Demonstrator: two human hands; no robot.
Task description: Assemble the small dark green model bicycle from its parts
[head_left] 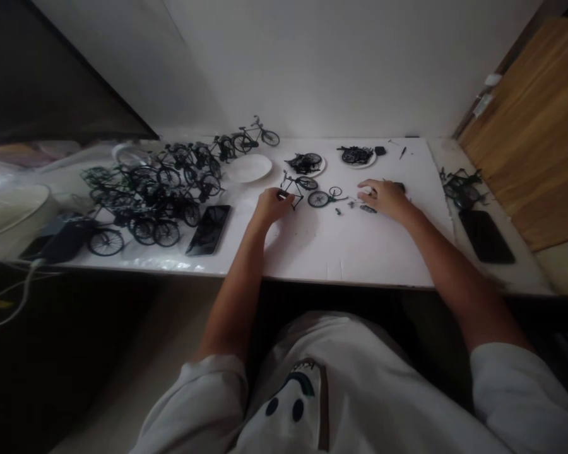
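Sideways, model bicycle (297, 185), long axis left-right, left hand (272, 205) fingers pinching its left end, right hand (383, 197) fingers spread

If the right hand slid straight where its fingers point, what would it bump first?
Probably the tiny dark loose parts beside the right hand, then the small black loose wheel; depth is unclear.

Gripping a part-built model bicycle (296, 185) with the left hand (272, 205) on the white tabletop (350, 252). Resting the right hand (383, 197) flat, just beside small loose parts (366, 208). Further left, a heap of finished model bicycles (156, 189) and a dark phone (209, 229).
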